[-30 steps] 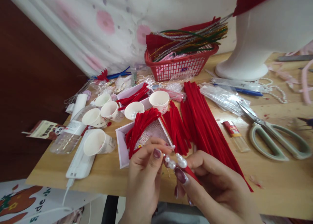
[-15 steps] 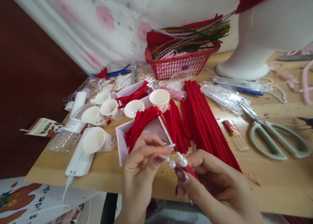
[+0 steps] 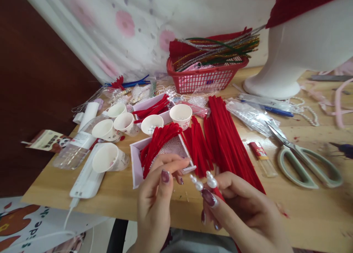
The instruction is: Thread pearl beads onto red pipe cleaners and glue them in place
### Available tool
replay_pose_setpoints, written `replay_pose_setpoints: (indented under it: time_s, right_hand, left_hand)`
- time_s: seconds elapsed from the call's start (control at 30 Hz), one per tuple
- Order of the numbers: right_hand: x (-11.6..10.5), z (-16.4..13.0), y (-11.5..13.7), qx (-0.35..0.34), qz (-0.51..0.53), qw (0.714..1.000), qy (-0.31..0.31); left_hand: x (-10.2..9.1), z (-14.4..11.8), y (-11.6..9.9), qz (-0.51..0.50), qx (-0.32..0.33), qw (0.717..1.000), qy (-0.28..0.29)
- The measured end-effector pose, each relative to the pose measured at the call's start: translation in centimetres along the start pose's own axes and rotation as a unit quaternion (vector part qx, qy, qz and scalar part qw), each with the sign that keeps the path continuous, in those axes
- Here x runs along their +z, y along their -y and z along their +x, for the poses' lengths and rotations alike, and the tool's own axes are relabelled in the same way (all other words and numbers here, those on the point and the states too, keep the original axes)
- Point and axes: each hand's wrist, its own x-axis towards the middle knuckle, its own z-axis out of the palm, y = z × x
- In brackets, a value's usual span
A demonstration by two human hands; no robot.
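Observation:
My right hand (image 3: 239,205) pinches red fuzzy pipe cleaners (image 3: 220,195) tipped with white pearl beads (image 3: 211,180). A second small row of pearls (image 3: 197,183) sticks out beside its thumb. To the left, my left hand (image 3: 158,196) has its thumb raised apart from the fingers, with nothing visible between them. Its fingertips are over the near right corner of a white tray (image 3: 135,164). Small pearl beads (image 3: 173,147) and a bundle of bent red pipe cleaners (image 3: 158,144) lie in that tray.
Several paper cups (image 3: 106,157) stand at the left near a white power strip (image 3: 86,183). Long red pipe cleaners (image 3: 231,146) lie right of the tray. Scissors (image 3: 295,150) and a lighter (image 3: 261,159) rest farther right. Behind are a red basket (image 3: 204,80) and a white mannequin stand (image 3: 278,69).
My left thumb has lifted away from its fingers, and the left hand has parted from the pearls. My right hand, with the beaded pipe cleaners, has shifted slightly right. The view has tilted a little.

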Motion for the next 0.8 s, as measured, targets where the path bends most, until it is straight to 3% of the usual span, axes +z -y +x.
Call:
replay_pose_setpoints:
  time_s: [0.2,0.43,0.6,0.8]
  right_hand:
    - [0.3,0.0,-0.3,0.02,0.08,0.997,-0.01]
    - [-0.1,-0.4,-0.2,0.023,0.045,0.999,0.001]
    - [-0.2,-0.3,-0.3,0.025,0.067,0.997,0.011]
    - [0.2,-0.2,-0.2,0.014,0.092,0.996,-0.006]
  left_hand:
    - [0.5,-0.7,-0.6,0.037,0.015,0.999,-0.02]
    - [1.0,-0.9,-1.2,0.057,0.013,0.997,-0.046]
    - [0.7,-1.1,-0.9,0.097,0.059,0.994,0.002]
    - [0.5,-1.2,-0.9,0.105,0.069,0.992,0.021]
